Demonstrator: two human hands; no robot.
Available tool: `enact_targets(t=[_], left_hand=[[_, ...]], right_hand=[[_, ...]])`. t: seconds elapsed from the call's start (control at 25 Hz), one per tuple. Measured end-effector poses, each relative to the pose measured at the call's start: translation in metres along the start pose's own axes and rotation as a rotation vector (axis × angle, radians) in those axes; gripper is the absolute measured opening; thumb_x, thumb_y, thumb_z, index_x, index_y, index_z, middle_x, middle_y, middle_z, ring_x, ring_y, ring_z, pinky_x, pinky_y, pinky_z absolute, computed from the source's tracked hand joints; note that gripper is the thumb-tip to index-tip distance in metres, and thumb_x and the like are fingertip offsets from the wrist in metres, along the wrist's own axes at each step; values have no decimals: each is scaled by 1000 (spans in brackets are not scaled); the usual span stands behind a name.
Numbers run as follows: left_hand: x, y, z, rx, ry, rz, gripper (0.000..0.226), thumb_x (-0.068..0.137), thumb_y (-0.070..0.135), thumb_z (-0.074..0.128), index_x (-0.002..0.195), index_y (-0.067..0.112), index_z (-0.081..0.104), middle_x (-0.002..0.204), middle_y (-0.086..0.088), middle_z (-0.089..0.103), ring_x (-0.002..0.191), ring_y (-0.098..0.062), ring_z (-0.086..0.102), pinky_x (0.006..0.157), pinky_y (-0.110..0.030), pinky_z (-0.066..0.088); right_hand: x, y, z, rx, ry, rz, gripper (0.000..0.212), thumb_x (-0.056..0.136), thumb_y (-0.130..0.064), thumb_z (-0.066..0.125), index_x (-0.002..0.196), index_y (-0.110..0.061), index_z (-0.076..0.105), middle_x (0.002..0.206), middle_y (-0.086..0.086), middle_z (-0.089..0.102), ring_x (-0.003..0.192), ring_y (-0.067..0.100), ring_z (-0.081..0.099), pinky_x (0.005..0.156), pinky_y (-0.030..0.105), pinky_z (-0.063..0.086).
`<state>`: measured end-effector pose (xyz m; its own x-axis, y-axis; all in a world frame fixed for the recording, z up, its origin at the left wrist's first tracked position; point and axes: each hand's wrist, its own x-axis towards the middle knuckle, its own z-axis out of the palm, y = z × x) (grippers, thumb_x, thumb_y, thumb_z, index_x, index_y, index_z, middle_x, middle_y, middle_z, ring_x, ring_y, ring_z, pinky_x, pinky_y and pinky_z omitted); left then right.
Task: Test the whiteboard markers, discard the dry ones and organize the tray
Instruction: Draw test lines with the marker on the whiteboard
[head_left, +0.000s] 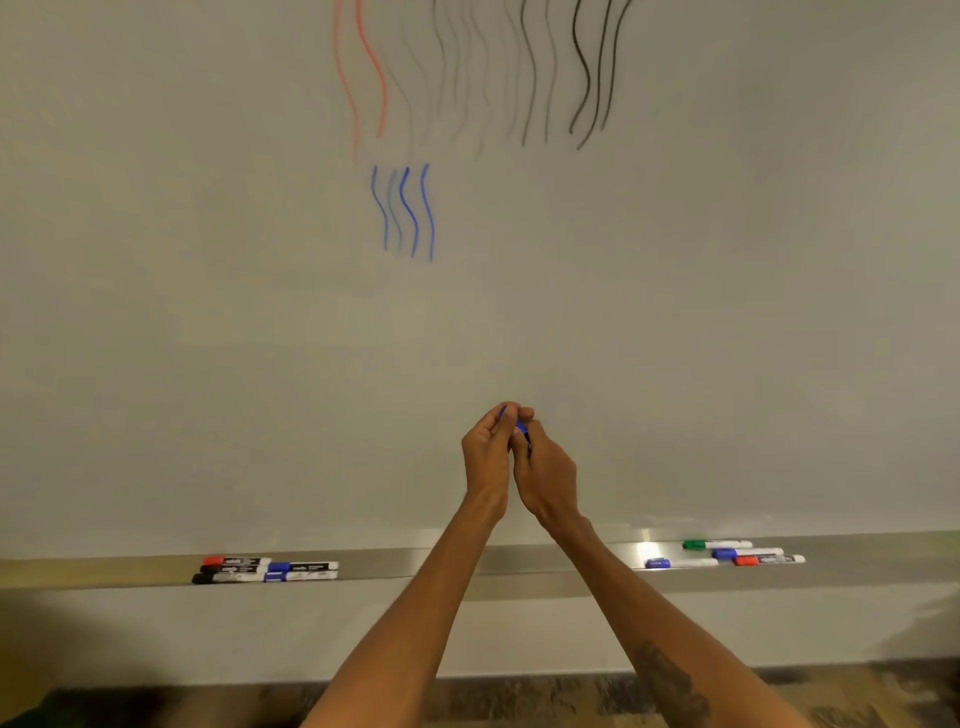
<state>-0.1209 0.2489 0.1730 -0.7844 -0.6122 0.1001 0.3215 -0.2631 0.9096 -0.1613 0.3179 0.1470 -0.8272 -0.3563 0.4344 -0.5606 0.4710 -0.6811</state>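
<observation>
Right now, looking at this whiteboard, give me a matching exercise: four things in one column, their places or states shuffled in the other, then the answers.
Column one
1. green-capped marker
2. black-capped markers
3. blue wavy lines
4. left hand and right hand

Column two
A. left part of the tray
B. gripping a blue marker
C. right part of the tray
D. on the board, just below the red lines

Pairs: 1-C, 2-A, 3-D, 4-B
</observation>
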Motion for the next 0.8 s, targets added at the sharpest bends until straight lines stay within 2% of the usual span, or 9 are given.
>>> enact_targets(t=[0.16,0.4,0.56,0.8], left_hand=[[7,28,-10,29,-2,41,26,100,24,57,104,3,72,98,-12,75,95,-21,71,90,-31,58],[6,52,-27,46,5,81,26,101,21,55,102,1,72,97,-12,75,94,-21,71,84,-26,58],[5,66,-36,49,2,113,22,101,20,55,98,7,73,92,-7,75,91,-19,71,80,-23,57],[8,80,-48,41,-15,154,22,100,19,55,99,7,73,93,-8,75,93,-21,71,85,-27,58]], right_hand=[[9,-33,2,-38,26,-23,36,106,-35,35,128,-13,54,90,1,69,73,16,64,68,28,51],[8,-63,8,-82,10,-39,40,106,-36,33,129,-11,53,93,7,71,77,23,67,73,36,55],[10,-79,12,-91,3,-34,41,106,-38,31,128,-11,53,92,6,70,77,22,66,73,36,54],[13,-96,16,-85,-8,-64,42,105,-38,32,126,-9,54,91,7,70,70,16,59,74,37,56]])
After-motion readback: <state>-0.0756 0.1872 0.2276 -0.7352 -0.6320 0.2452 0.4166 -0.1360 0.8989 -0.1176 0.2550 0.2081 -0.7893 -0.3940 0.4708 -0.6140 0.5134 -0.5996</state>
